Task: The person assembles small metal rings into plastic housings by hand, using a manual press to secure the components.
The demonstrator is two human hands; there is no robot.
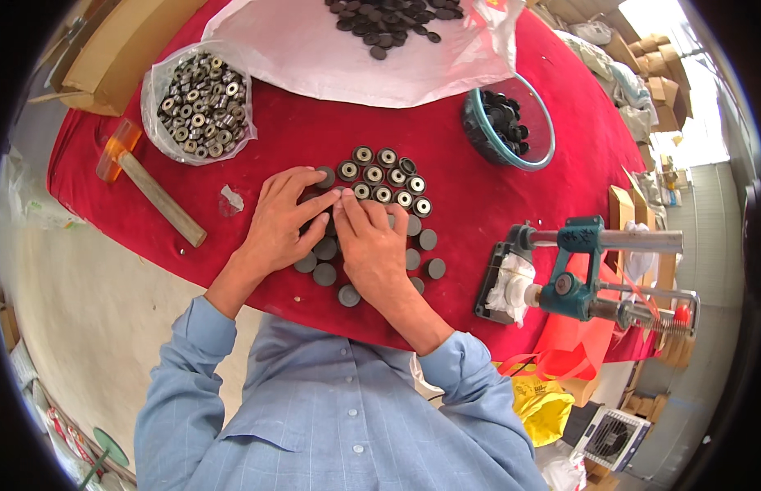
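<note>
My left hand [284, 219] bends over the left side of a cluster of small round pieces, its fingers spread and touching dark grey caps [324, 274]. Beside it, my right hand [370, 252] reaches in with fingers close together and pointing down. Both index fingertips meet at one small piece, mostly hidden beneath them. Beyond the fingertips, several black-rimmed metal bearings [383, 194] stand in rows with their holes up. More plain grey caps lie around and under my right hand, some of them covered by it.
A clear bag of metal bearings [198, 106] and an orange-headed hammer [158, 192] lie at left. Black discs sit on a white sheet [315, 69] at the far side and in a blue-rimmed bowl [550, 135]. A green hand press [573, 270] stands at right on the red cloth [446, 164].
</note>
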